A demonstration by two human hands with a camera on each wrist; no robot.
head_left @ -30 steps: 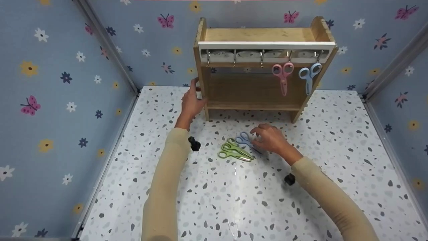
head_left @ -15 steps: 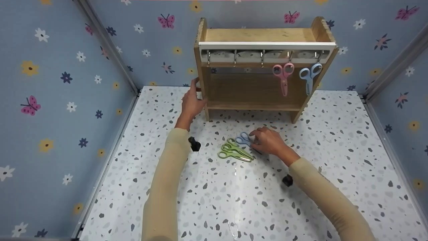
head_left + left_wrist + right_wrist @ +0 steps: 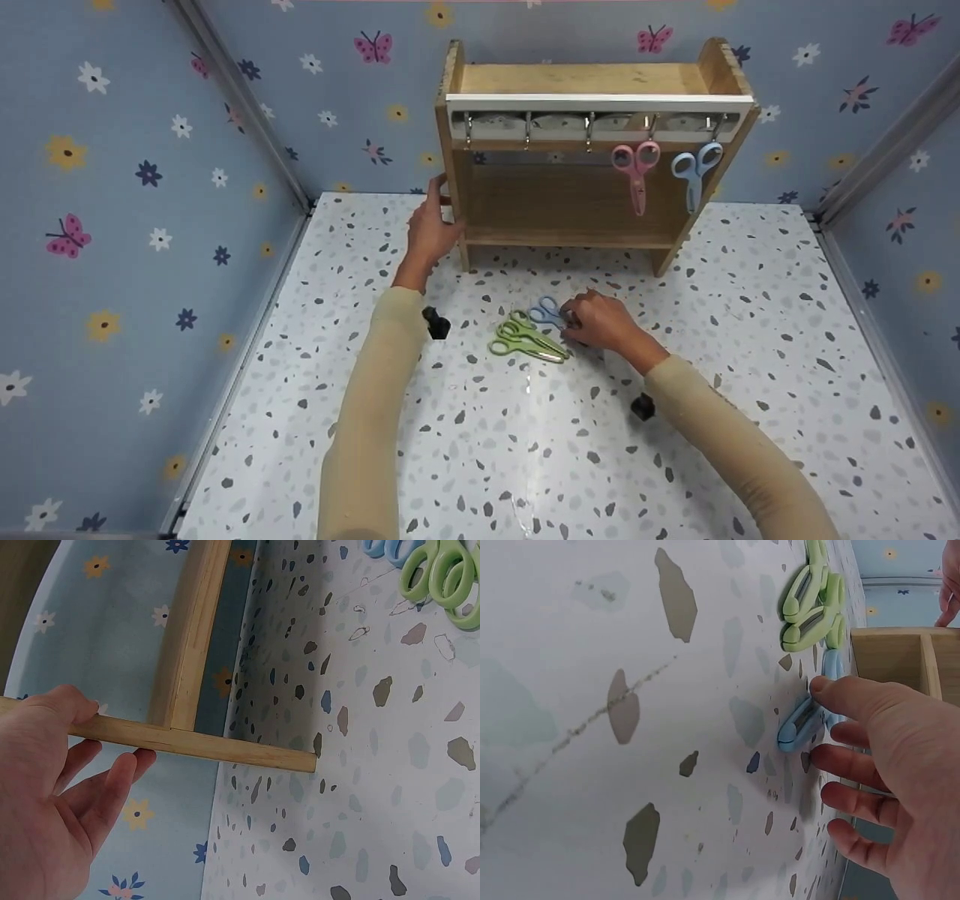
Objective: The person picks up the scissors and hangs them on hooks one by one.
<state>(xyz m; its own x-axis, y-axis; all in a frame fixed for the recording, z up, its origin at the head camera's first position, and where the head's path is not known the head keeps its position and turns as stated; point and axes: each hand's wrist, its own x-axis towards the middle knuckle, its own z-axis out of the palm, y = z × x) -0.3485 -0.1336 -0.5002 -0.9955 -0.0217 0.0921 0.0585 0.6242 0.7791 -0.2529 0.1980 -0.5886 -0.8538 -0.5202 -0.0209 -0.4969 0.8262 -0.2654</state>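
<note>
My left hand [image 3: 433, 231] grips the left side panel of a wooden shelf rack [image 3: 570, 238], thumb on one side and fingers on the other, as the left wrist view [image 3: 255, 750] also shows. On the speckled tabletop, my right hand [image 3: 604, 322] is at a pair of blue scissors [image 3: 545, 318]. Its thumb touches or nearly touches them in the right wrist view, the other fingers loosely bent beside the blade end [image 3: 796, 727]. Two pairs of green scissors [image 3: 529, 346] lie overlapping just beside. Pink scissors [image 3: 637, 184] and light blue scissors [image 3: 693, 184] hang from rack hooks.
A white rail [image 3: 480, 127] along the rack's front carries several metal hooks; those on the left hold nothing. Flower-patterned walls [image 3: 150, 285] enclose the speckled table [image 3: 480, 450] at the back and both sides.
My right hand has shifted slightly left and lowered onto the blue scissors, covering more of their blade end. The left hand and the rack have stayed put.
</note>
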